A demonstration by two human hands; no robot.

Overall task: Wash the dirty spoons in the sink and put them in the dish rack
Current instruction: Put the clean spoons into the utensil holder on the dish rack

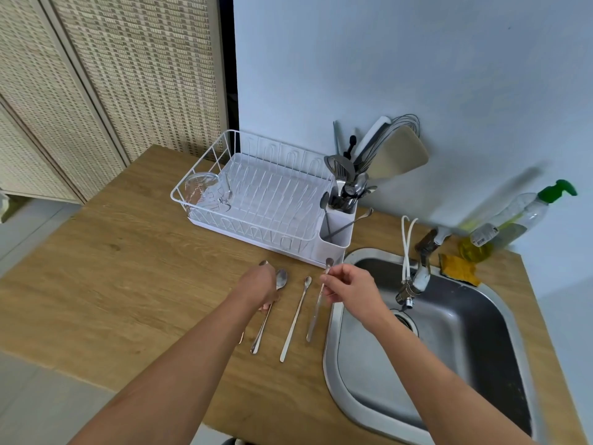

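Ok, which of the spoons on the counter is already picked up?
The long thin spoon nearest the sink, pinched in the right hand. The middle thin spoon lies untouched; the left hand covers the others.

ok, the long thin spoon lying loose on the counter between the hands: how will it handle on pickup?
The thin spoon looks like polished metal, so probably stiff and light. It lies flat on the wooden counter, so pinching it from above may be fiddly; sliding a fingertip under the bowl likely helps. The glossy, narrow handle could slip or pivot in a wet hand.
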